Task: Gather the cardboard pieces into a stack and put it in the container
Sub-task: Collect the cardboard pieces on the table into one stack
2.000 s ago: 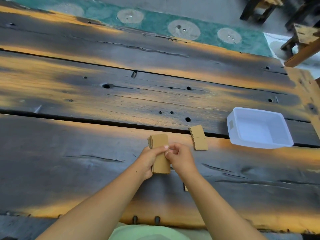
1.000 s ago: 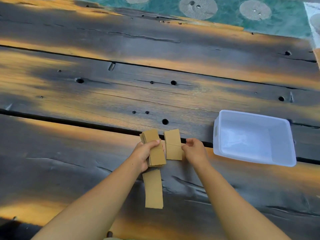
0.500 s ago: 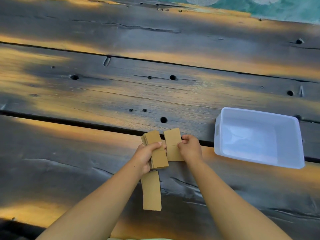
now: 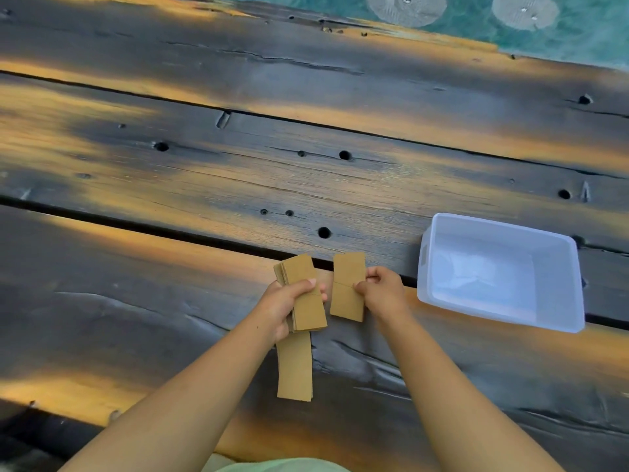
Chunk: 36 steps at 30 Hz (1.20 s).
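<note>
On dark wooden plank table [image 4: 170, 301], left hand [image 4: 284, 306] is clamping brown cardboard stack [image 4: 303, 294]; right hand [image 4: 383, 292] is pinching creased brown cardboard piece [image 4: 347, 291] just beside it. Another loose strip [image 4: 295, 367] is lying below; white plastic container [image 4: 503, 321] is sitting right.

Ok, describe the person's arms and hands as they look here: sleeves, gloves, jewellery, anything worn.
Both arms are bare from the bottom edge of the picture to the wrists, with no sleeves in sight. The left hand and right hand wear no gloves, and no rings, watch or bracelets show. A strip of pale green clothing shows at the bottom edge, between the arms.
</note>
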Motion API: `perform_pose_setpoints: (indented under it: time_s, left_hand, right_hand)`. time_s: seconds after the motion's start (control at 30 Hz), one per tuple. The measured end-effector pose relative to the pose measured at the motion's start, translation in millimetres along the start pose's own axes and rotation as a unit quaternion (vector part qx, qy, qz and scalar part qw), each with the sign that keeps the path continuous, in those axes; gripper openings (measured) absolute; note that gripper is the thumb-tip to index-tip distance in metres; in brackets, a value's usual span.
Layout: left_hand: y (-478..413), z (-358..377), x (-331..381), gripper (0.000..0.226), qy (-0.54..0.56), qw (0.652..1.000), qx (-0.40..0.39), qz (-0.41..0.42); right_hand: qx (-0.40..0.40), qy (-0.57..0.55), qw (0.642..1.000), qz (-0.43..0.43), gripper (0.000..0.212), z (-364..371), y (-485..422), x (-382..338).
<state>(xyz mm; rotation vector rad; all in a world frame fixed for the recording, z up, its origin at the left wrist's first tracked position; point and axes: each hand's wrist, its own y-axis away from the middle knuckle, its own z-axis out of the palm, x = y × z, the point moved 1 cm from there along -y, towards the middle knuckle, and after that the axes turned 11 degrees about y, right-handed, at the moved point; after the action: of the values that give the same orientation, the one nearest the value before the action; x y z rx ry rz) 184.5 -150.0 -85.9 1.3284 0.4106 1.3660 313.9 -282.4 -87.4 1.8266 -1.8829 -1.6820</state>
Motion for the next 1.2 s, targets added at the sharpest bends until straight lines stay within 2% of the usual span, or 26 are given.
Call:
perform_pose_setpoints:
  time_s: [0.1,0.2,0.3,0.47,0.6,0.77,0.87,1.0,1.2]
  left_hand:
    - [15,-11,2,0.031,-0.004,1.000,0.001,0.006]
    - [30,-21,3,0.040,-0.018,1.000,-0.012,0.013]
    - [44,-32,3,0.031,-0.024,0.999,-0.036,0.018]
    - [61,-55,1,0.029,-0.029,0.997,-0.066,0.018]
    - [72,-77,0,0.033,-0.018,0.997,-0.071,0.020]
    - [82,-94,-1,0.040,-0.013,0.996,-0.091,0.022]
    - [90,-103,-2,0.041,-0.013,0.994,-0.108,0.030]
    - [95,-116,-3,0.055,-0.031,0.992,-0.120,0.039]
    - [96,-127,-6,0.049,-0.036,0.991,-0.125,0.040]
  right_hand:
    - [-0.023,-0.040,0.999,-0.008,0.020,-10,17,-9]
    - [-0.081,-0.055,0.995,-0.017,0.017,-9,40,-20]
    - [-0.117,-0.041,0.992,-0.036,0.018,4,68,-28]
    - [-0.082,-0.070,0.993,-0.046,0.018,5,96,-35]
    - [-0.110,-0.103,0.988,-0.033,0.018,19,120,-34]
    - [-0.108,-0.076,0.991,-0.024,0.020,57,143,-24]
    - [-0.082,-0.045,0.995,-0.030,0.017,76,153,-20]
    - [-0.049,-0.011,0.997,-0.051,0.022,103,168,-21]
    - [-0.016,0.021,0.997,-0.074,0.017,128,185,-13]
